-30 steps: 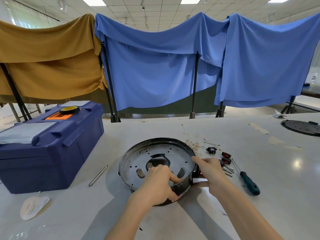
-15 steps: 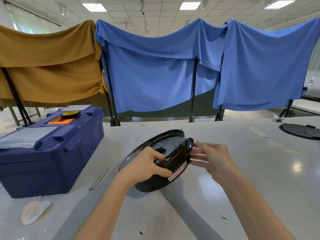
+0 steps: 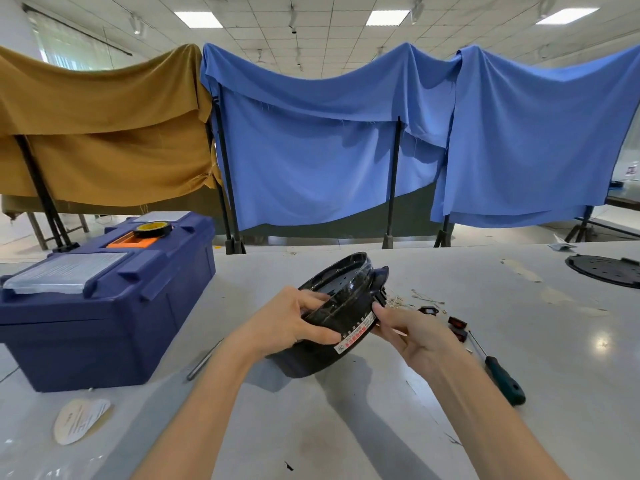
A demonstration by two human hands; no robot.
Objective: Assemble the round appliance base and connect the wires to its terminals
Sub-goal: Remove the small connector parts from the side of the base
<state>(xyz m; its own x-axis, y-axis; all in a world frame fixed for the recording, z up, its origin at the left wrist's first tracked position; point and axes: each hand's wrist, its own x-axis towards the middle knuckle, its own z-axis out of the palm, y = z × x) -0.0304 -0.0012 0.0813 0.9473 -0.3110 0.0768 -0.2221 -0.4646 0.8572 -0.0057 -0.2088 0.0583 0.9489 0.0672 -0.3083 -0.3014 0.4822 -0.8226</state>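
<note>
Tilted steeper than a moment ago, the round base (image 3: 346, 306) stands on edge over the table (image 3: 346, 431), my left hand (image 3: 287, 327) gripping its rim, my right hand (image 3: 412, 336) holding its side. I judge I'm flipping it; next, reach the wires (image 3: 426, 300) beyond.

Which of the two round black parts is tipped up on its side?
The deep base held between the left hand and right hand; the other, a thin holed disc, lies flat far to the right.

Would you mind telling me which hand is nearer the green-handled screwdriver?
Right. The right hand holds the round base just left of the screwdriver; the left hand grips the base's opposite side.
</note>
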